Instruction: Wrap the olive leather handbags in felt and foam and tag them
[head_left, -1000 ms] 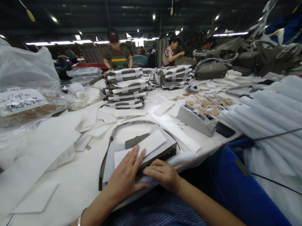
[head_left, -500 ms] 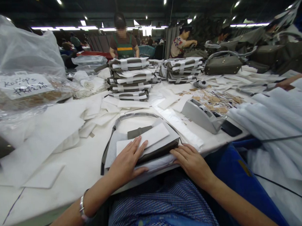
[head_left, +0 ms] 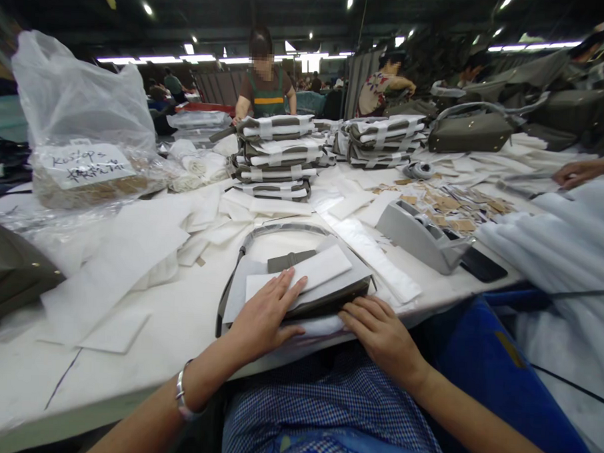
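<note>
While left fingers (head_left: 274, 289) touch sheeting (head_left: 326, 266), a tape dispenser (head_left: 414, 237) stands nearby.

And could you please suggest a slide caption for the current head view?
Left hand rests on a white sheet atop a bag, right hand at the bag's near edge.

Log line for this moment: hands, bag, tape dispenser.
left hand: rests on white sheet atop bag | right hand: by bag's near right corner | tape dispenser: beyond bag, to right

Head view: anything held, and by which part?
Left hand lies open on white sheet; right hand at near right corner of bag, grip unclear.
</note>
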`<state>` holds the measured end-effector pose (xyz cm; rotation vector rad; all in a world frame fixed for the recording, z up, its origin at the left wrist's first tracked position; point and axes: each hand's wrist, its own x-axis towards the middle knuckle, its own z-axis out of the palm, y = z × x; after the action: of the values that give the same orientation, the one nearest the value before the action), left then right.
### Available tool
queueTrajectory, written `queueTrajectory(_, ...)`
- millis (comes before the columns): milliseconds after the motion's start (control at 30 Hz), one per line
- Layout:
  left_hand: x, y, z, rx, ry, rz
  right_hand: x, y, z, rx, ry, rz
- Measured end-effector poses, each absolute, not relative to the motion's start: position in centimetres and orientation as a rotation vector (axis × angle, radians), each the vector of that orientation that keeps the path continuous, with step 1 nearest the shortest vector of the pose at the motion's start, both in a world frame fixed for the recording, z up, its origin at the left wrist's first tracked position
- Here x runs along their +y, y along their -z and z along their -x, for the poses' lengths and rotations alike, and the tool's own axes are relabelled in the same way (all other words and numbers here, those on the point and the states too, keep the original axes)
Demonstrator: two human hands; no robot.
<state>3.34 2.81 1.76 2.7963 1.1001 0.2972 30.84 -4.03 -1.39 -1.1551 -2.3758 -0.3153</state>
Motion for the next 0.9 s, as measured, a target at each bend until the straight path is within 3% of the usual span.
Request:
queueTrajectory(467,2.9,-3.3,-3.2,1.122,-0.212,-2.676,-3.5,1.1,-29.9,-2.356,0.209,1.160)
queueTrajectory(900,2.9,-2.4,-3.9,1.202,-0.278,-2.823,-2.8,1.7,-26.3,-2.090,0.328,1.251)
